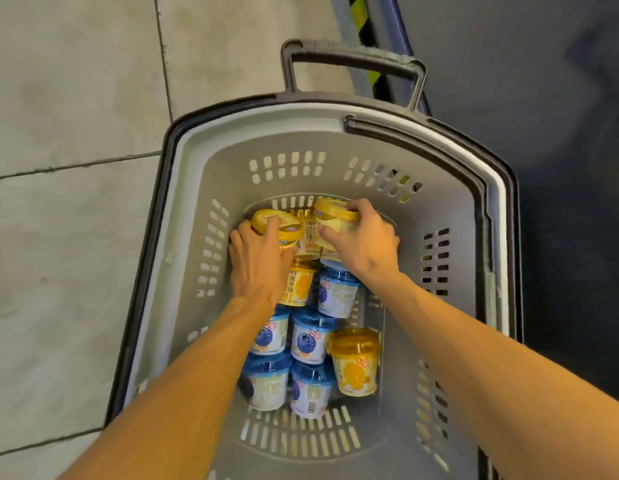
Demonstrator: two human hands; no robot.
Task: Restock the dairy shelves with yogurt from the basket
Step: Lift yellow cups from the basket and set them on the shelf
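Two yellow-lidded yogurt cups are in hand at the far end of the basket (pixel 474 237): the left hand (pixel 256 261) curls its fingers over the left yellow cup (pixel 278 226), which is tipped onto its side, and the right hand (pixel 365 242) wraps round the right yellow cup (pixel 336 216), thumb on the near wall and fingers over the far rim. Both cups look partly raised above the pile, though how clear of it they are is hard to tell.

Between the two hands, more yellow cups (pixel 306 237) are wedged close against the held ones. Just below the left wrist sits another yellow cup (pixel 297 282); just below the right wrist, a blue-lidded cup (pixel 337 292). Nearer the person, between the forearms, lie four more blue cups (pixel 308 337) and one upright yellow-lidded cup (pixel 355 362).

Risks, as I judge them: the left grip sits mostly on the lid edge of a tilted cup, so a quick lift could let it roll out of the fingers or strain the lid. Pulling either cup free may drag or topple the cups packed between the hands. Forearms passing low over the nearer cups could knock them. The basket's raised handle (pixel 353 60) stands beyond the hands and could catch a cup carried forward.
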